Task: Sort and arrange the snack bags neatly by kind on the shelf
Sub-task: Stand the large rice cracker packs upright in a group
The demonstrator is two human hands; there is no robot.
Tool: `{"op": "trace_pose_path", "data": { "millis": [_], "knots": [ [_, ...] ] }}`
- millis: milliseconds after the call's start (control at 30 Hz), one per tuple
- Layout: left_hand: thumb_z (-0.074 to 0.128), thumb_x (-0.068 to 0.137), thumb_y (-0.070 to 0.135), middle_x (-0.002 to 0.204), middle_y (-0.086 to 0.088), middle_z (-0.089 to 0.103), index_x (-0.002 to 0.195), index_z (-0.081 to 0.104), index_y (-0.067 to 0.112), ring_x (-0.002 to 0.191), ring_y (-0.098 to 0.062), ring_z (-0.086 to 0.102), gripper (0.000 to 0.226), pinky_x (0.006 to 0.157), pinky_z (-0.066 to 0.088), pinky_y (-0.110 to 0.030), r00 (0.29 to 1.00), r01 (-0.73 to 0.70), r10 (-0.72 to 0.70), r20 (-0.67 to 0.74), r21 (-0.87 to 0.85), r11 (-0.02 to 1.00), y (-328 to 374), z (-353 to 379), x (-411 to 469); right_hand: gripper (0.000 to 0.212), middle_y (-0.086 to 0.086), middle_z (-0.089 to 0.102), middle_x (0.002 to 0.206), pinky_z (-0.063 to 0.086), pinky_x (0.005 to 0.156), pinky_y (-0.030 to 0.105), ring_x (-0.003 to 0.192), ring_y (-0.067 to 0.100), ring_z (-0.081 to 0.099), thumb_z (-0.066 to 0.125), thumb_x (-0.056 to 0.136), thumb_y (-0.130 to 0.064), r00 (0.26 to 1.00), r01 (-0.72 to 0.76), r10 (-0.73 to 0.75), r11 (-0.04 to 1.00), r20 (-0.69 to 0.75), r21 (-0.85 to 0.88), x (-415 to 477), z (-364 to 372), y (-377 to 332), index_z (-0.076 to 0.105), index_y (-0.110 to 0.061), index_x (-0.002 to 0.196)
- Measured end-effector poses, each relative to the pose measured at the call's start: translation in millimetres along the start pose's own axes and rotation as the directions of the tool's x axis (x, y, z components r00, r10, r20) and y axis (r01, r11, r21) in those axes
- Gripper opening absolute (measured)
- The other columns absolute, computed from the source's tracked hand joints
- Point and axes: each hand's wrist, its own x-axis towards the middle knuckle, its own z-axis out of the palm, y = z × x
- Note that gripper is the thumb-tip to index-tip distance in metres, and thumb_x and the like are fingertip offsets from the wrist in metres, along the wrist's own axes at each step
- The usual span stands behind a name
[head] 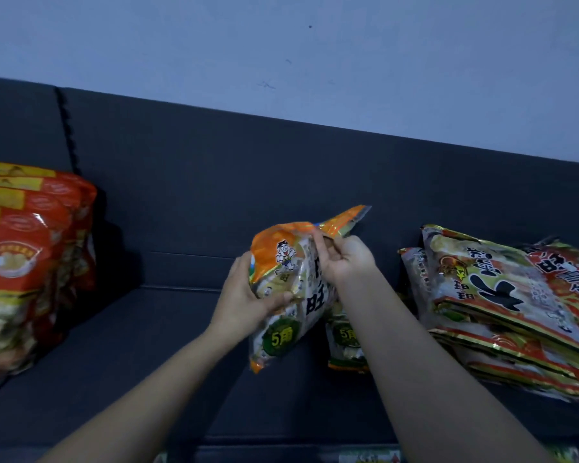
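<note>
The orange snack bag (pixel 281 285) is glossy, crinkled foil film, puffed and lumpy with the small wrapped pieces inside. It has a cartoon child printed near the top, bold black characters down its pale middle and a round green badge near the bottom. It is held up off the dark grey sofa seat (pixel 147 362), roughly upright and tilted, with its flat crimped top seal jutting up to the right. The left hand (pixel 248 295) cups the bag's left edge, its grip closed round the film with the thumb pressed across the front. The right hand (pixel 345 262) has its grip curled tight on the upper part of the bag, just below the seal, bunching the foil there. A second orange bag (pixel 343 342) with the same green badge lies flat on the seat, partly hidden under the right forearm. Just to its right, a stack of red and gold bags (pixel 502 312) lies flat and overlapping, shiny, with gold-striped edges. Well apart at the far left, a row of red bags (pixel 24 262) stands upright one behind another, with yellow top bands and clear lower panels. The seat and backrest (pixel 214 178) are matte woven fabric with stitched seams, below a pale blue wall (pixel 281 45).
</note>
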Motion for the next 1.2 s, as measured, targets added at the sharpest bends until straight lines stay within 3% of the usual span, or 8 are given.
{"op": "trace_pose_path", "data": {
  "millis": [200,300,433,567,800,867,1033,1200],
  "knots": [
    [0.071,0.075,-0.012,0.084,-0.004,0.073,0.098,0.059,0.015,0.066,-0.014,0.072,0.037,0.053,0.056,-0.028,0.954,0.249,-0.292,-0.069,-0.36,0.899,-3.3,-27.5,23.3,0.025,0.017,0.064,0.108,0.054,0.066,0.03,0.089,0.023,0.063,0.059,0.094,-0.004,0.993,0.102,-0.116,0.881,-0.001,-0.461,16.6,-20.7,2.5,0.057,0.003,0.119],
    [0.068,0.074,-0.012,0.087,-0.011,0.073,0.104,0.058,0.006,0.066,-0.021,0.072,0.037,0.052,0.056,-0.03,0.933,0.335,-0.359,0.005,-0.37,0.867,-16.2,-56.6,35.8,0.06,0.016,0.057,0.127,0.044,0.063,0.027,0.098,0.023,0.058,0.068,0.087,-0.004,0.977,0.16,-0.211,0.676,0.018,-0.719,32.1,-34.3,4.7,0.042,-0.006,0.141],
    [0.075,0.061,-0.004,0.103,-0.02,0.071,0.107,0.06,0.004,0.076,-0.027,0.072,0.049,0.064,0.06,-0.036,0.916,0.401,-0.371,0.15,-0.338,0.852,-32.9,-89.8,47.3,0.1,0.013,0.049,0.14,0.049,0.068,0.037,0.105,0.024,0.057,0.079,0.075,-0.002,0.996,0.069,0.019,0.492,0.09,-0.868,54.1,-48.2,24.0,0.018,-0.014,0.153],
    [0.092,0.046,0.007,0.1,-0.019,0.072,0.11,0.061,0.005,0.083,-0.032,0.072,0.071,0.068,0.06,-0.039,0.871,0.482,-0.42,0.253,-0.287,0.828,-48.4,-113.8,58.8,0.053,0.008,0.068,0.11,0.055,0.073,0.034,0.093,0.023,0.067,0.078,0.075,-0.001,0.984,0.134,0.058,0.407,0.171,-0.904,69.9,-47.8,50.1,0.053,-0.012,0.12],
    [0.074,0.081,0.008,0.108,-0.009,0.067,0.118,0.054,0.01,0.084,-0.022,0.066,0.042,0.069,0.057,-0.034,0.887,0.384,-0.386,-0.253,-0.059,0.921,-81.0,-130.3,81.7,0.024,0.0,0.07,0.091,0.058,0.081,0.048,0.087,0.023,0.069,0.069,0.086,-0.004,0.911,0.41,-0.207,0.357,0.357,-0.839,93.7,-25.4,96.8,0.061,-0.026,0.081],
    [0.076,0.081,0.021,0.116,-0.003,0.062,0.128,0.048,0.015,0.094,-0.021,0.063,0.055,0.083,0.055,-0.041,0.887,0.368,-0.332,-0.321,0.055,0.928,-85.9,-133.4,85.8,0.025,-0.004,0.067,0.087,0.058,0.079,0.048,0.086,0.022,0.069,0.068,0.087,-0.006,0.882,0.459,-0.264,0.296,0.39,-0.837,99.4,-22.3,106.6,0.06,-0.029,0.078],
    [0.09,0.047,0.041,0.122,0.005,0.055,0.144,0.025,0.024,0.112,-0.022,0.057,0.118,0.101,0.045,-0.048,0.892,0.451,-0.44,-0.103,0.167,0.876,-88.6,-144.2,89.7,0.016,-0.004,0.07,0.088,0.059,0.076,0.045,0.083,0.018,0.069,0.069,0.086,-0.009,0.861,0.479,-0.311,0.229,0.403,-0.847,110.6,-22.7,117.4,0.063,-0.024,0.083],
    [0.088,0.064,0.021,0.123,-0.001,0.058,0.14,0.03,0.02,0.114,-0.026,0.056,0.096,0.098,0.045,-0.043,0.909,0.403,-0.357,-0.217,0.23,0.886,-93.6,-148.5,94.9,0.014,-0.006,0.071,0.087,0.06,0.075,0.043,0.08,0.012,0.07,0.069,0.087,-0.01,0.85,0.513,-0.248,0.198,0.464,-0.835,111.5,-23.8,126.7,0.061,-0.023,0.088]
  ]
}}
